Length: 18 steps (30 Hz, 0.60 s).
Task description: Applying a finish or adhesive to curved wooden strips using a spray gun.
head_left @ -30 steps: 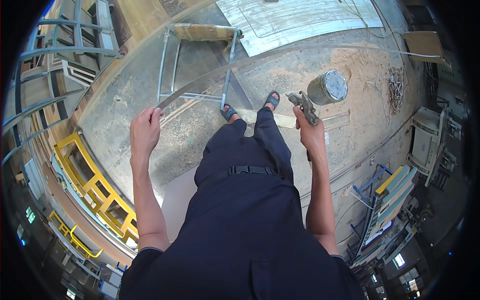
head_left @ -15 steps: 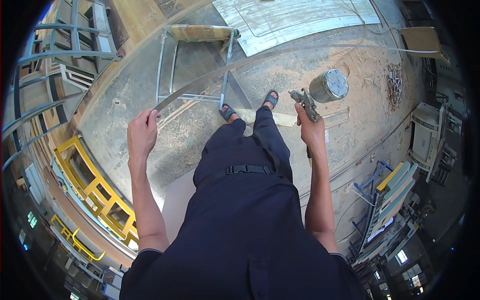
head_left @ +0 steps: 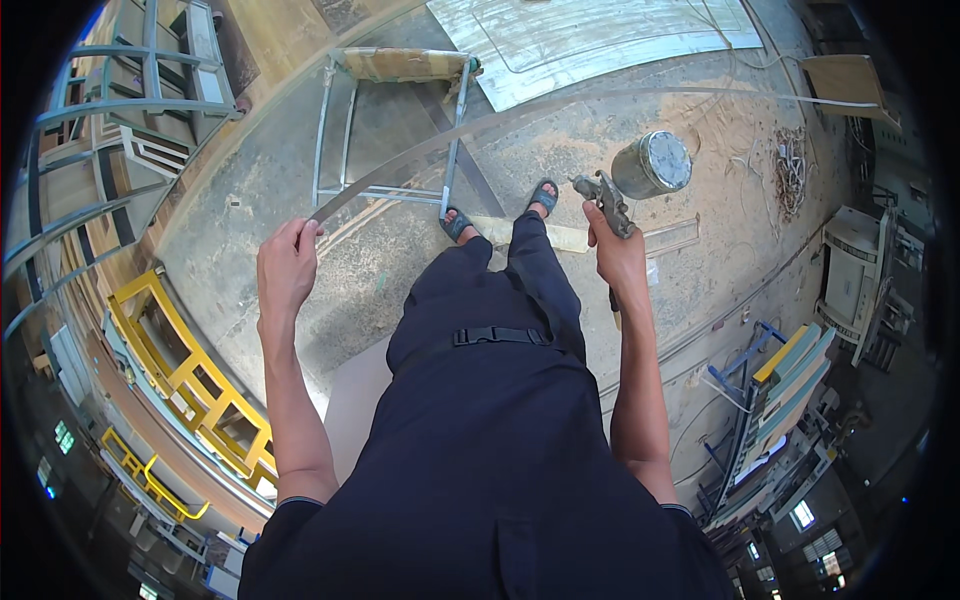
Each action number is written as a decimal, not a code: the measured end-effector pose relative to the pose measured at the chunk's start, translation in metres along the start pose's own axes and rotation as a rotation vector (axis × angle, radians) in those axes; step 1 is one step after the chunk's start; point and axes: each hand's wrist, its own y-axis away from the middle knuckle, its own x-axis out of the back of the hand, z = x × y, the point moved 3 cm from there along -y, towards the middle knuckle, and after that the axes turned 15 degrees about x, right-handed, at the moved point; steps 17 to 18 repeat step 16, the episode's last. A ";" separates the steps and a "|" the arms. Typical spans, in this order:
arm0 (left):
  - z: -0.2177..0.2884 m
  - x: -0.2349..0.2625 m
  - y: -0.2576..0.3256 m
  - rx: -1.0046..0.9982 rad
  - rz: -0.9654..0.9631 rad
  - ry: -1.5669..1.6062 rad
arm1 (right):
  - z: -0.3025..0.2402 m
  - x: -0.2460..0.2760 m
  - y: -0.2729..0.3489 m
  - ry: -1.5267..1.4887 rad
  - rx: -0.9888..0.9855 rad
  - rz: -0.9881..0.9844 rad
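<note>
My left hand pinches the near end of a long, thin, flat strip between thumb and fingers. From there the strip arches across to the far right, where its end lies by a brown box. My right hand is wrapped round the handle of a spray gun, with the nozzle end pointing away from me. Beside the gun is a round, paint-smeared metal cup, tilted, which appears to belong to it; their joint is hard to make out. The trigger is hidden by my fingers.
A metal frame stand with a wrapped top bar stands ahead. Behind it lies a pale panel. The brown box and a tangle of offcuts are at right. Yellow frames line my left; stacked boards stand on the right.
The spray gun and the metal cup have shifted slightly left and away from me together. My left hand has barely moved and keeps its pinch on the strip.
</note>
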 end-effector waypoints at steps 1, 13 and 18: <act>0.000 0.001 0.000 -0.001 0.004 0.008 | -0.001 0.000 0.000 0.010 -0.023 -0.007; -0.001 0.003 0.001 -0.028 0.019 0.032 | 0.003 -0.009 -0.006 -0.039 -0.036 -0.053; 0.003 0.006 0.004 0.026 -0.008 -0.006 | 0.004 -0.016 -0.007 -0.056 -0.100 -0.098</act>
